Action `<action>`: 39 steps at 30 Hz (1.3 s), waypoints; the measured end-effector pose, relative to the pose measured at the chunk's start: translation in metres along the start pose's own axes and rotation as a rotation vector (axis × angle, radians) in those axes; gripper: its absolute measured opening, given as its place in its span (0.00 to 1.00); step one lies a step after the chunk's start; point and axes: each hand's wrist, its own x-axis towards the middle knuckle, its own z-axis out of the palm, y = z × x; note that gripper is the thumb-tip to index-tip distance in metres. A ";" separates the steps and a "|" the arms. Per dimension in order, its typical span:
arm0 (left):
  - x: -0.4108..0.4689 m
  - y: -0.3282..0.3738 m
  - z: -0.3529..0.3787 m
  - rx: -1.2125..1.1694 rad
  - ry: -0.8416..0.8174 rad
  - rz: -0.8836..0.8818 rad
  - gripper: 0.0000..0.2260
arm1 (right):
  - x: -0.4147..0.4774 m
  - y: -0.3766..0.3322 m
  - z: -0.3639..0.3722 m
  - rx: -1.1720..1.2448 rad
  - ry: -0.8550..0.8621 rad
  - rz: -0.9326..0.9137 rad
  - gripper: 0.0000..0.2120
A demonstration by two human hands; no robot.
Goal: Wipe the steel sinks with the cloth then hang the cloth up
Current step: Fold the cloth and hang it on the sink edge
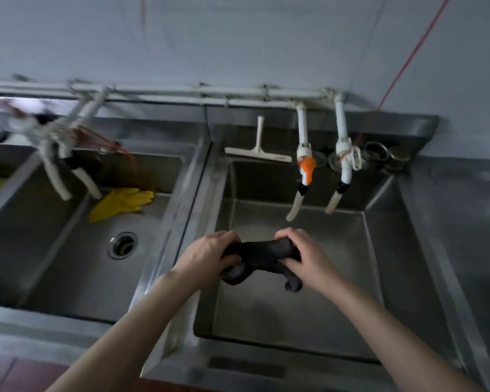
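Observation:
A dark cloth (259, 254), twisted into a thick roll, is held above the right steel sink (294, 315). My left hand (207, 257) grips its left end and my right hand (303, 257) grips its right end, fingers curled round it. Two loose ends of the cloth hang down below my hands. The left steel sink (77, 267) lies beside it, with a round drain (122, 245) in its floor.
A yellow rubber glove (119, 203) lies at the back of the left sink. A white squeegee (258, 145) leans on the back ledge. White taps (304, 176) hang over the right sink, others over the left. Metal rings (379, 155) sit at the back right. A red cord (408, 60) runs up the wall.

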 end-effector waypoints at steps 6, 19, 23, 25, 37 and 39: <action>-0.069 -0.003 -0.078 0.088 0.276 -0.098 0.10 | 0.043 -0.101 0.002 0.071 -0.217 -0.185 0.15; -0.255 -0.173 -0.213 0.094 0.541 -0.418 0.09 | 0.146 -0.350 0.211 -0.131 -0.459 -0.614 0.09; -0.325 -0.252 -0.260 0.111 0.633 -0.515 0.09 | 0.169 -0.430 0.312 -0.191 -0.488 -0.709 0.16; -0.355 -0.292 -0.284 0.132 0.644 -0.551 0.10 | 0.179 -0.466 0.359 -0.203 -0.468 -0.758 0.18; -0.454 -0.510 -0.415 0.165 0.685 -0.699 0.10 | 0.269 -0.639 0.564 -0.180 -0.360 -0.977 0.11; -0.461 -0.543 -0.436 0.180 0.709 -0.704 0.10 | 0.295 -0.664 0.593 -0.154 -0.374 -1.009 0.11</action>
